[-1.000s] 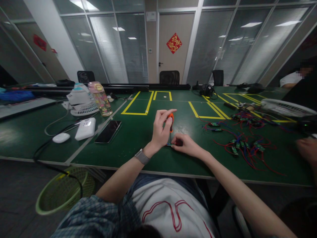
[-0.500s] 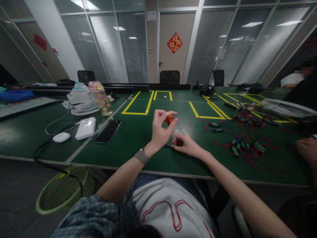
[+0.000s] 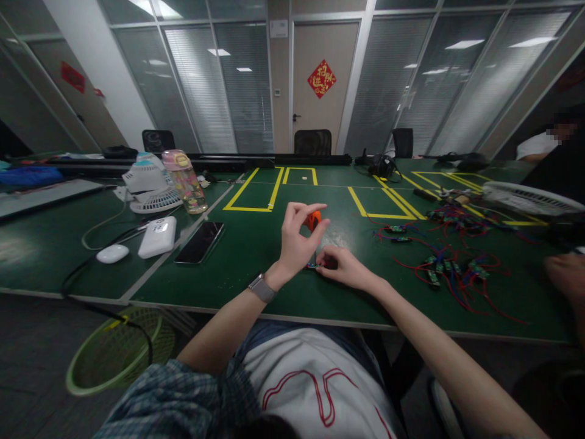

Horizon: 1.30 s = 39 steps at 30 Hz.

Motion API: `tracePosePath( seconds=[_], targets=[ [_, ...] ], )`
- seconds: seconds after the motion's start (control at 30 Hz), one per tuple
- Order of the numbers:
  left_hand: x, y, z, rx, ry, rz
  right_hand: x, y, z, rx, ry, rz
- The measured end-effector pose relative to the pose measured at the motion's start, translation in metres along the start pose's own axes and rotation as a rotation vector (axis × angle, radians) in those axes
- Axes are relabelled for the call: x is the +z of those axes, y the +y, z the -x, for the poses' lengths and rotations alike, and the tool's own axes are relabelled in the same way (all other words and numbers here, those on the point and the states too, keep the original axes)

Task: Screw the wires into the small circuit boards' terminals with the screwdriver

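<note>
My left hand (image 3: 296,241) pinches the orange handle of a small screwdriver (image 3: 313,221), held upright with its tip down on a small green circuit board (image 3: 313,266). My right hand (image 3: 343,267) rests on the green table (image 3: 256,250) and pins that board down with closed fingers. A grey watch (image 3: 262,288) sits on my left wrist.
A pile of small boards with red and blue wires (image 3: 450,262) lies to the right. A black phone (image 3: 200,241), white power bank (image 3: 158,236), white mouse (image 3: 112,253), desk fan (image 3: 148,183) and pink bottle (image 3: 185,181) stand left. Another person's hand (image 3: 567,277) shows at far right. A green basket (image 3: 114,350) sits below the table edge.
My left fingers have shifted round the screwdriver handle, turning it; the thumb now lies across its top. My right hand has stayed on the board.
</note>
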State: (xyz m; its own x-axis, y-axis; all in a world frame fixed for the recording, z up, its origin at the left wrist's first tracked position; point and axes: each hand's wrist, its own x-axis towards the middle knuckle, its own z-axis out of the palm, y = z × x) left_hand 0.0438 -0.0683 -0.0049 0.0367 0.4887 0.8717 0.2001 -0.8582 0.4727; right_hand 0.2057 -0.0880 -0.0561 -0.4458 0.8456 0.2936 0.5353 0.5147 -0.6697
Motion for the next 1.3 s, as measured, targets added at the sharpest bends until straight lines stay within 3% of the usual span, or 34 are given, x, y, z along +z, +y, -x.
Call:
tracePosePath(
  seconds=[0.27,0.5,0.7,1.0,1.3],
  targets=[
    [-0.0016,-0.0018,0.0012,-0.026,-0.095,0.122,0.0003,0.0008,-0.0002,0.001,-0.010,-0.011],
    [0.0005,0.0005,0.0006,-0.010,-0.018,0.001,0.0014,0.0028,-0.0006,0.020,-0.003,0.001],
    [-0.0011,0.0005,0.0005,-0.020,-0.101,0.072,0.0003,0.0017,0.0002,0.008,0.003,0.007],
    [0.0004,0.0011,0.0002,0.031,-0.044,0.013,0.0011,0.0010,-0.0003,0.014,0.000,0.010],
    [-0.0014,0.0015,-0.0011,-0.024,-0.074,0.015,-0.0001,-0.0002,0.0004,-0.001,0.003,0.021]
  ],
)
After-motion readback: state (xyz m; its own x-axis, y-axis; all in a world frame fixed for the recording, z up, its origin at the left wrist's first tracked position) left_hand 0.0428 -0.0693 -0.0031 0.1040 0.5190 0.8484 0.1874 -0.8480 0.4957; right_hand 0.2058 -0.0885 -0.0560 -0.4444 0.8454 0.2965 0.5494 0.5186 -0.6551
